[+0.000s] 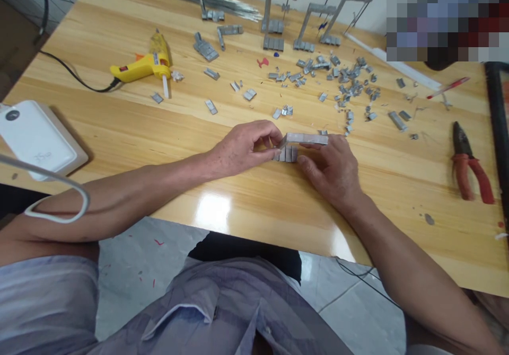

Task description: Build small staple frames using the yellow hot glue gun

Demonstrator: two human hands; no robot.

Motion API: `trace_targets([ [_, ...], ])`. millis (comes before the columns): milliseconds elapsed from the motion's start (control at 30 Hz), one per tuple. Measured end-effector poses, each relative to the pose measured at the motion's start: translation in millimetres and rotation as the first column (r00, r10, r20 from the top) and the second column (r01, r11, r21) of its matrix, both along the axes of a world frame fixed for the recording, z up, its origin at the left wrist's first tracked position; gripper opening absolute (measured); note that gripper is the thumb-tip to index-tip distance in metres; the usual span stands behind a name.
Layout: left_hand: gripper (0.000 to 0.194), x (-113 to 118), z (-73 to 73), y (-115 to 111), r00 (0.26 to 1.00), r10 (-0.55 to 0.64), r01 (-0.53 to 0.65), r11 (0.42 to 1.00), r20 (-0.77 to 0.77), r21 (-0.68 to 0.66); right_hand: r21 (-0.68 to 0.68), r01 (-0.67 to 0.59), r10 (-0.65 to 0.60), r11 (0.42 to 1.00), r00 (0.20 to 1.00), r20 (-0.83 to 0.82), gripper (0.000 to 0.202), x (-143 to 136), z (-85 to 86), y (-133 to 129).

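Note:
A small grey bracket-shaped piece (306, 138) stands between my hands near the middle of the wooden table, with a ribbed base (288, 154) under its arm. My left hand (250, 145) pinches its left side, thumb and fingertips at the upright and the base edge. My right hand (334, 167) is at the other end, its fingers behind the top arm and its thumb beside the base, apart from the other fingers. The fingertips of my right hand are partly hidden behind the arm.
Similar grey stands (273, 43) line the back. Small grey pieces (353, 82) lie scattered behind my hands. A yellow glue gun (141, 68) and white box (42, 138) are at left, pliers (467, 164) and a red pen (449, 87) at right.

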State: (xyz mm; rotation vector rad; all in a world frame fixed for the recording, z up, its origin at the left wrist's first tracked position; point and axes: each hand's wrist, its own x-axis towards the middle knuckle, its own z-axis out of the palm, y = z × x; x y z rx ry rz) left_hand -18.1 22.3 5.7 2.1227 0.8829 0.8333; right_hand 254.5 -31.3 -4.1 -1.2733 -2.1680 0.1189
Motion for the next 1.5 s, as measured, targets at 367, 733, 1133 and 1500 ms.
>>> trace_targets([
  [367, 0.009, 0.0, -0.5, -0.2, 1.0, -0.004, 0.004, 1.0, 0.024, 0.016, -0.019, -0.061, 0.062, 0.998, 0.996, 0.061, 0.029, -4.8, -9.5, 3.0],
  [733, 0.008, 0.7, 1.2, -0.2, 0.999, -0.008, 0.008, 1.0, 0.034, 0.001, 0.006, -0.068, 0.068, 0.998, 0.997, 0.037, 0.027, -5.6, -9.6, 4.0],
  [1133, 0.012, -0.3, 0.4, -0.2, 1.0, -0.008, 0.008, 1.0, 0.014, 0.023, -0.008, -0.061, 0.061, 0.998, 0.998, 0.023, 0.025, -4.2, -10.7, 4.4],
  [1500, 0.026, -12.3, 1.0, -1.3, 0.999, 0.037, -0.037, 0.998, -0.002, 0.053, 0.007, -0.075, 0.075, 0.997, 0.997, 0.018, 0.026, -1.9, -8.2, 4.3],
])
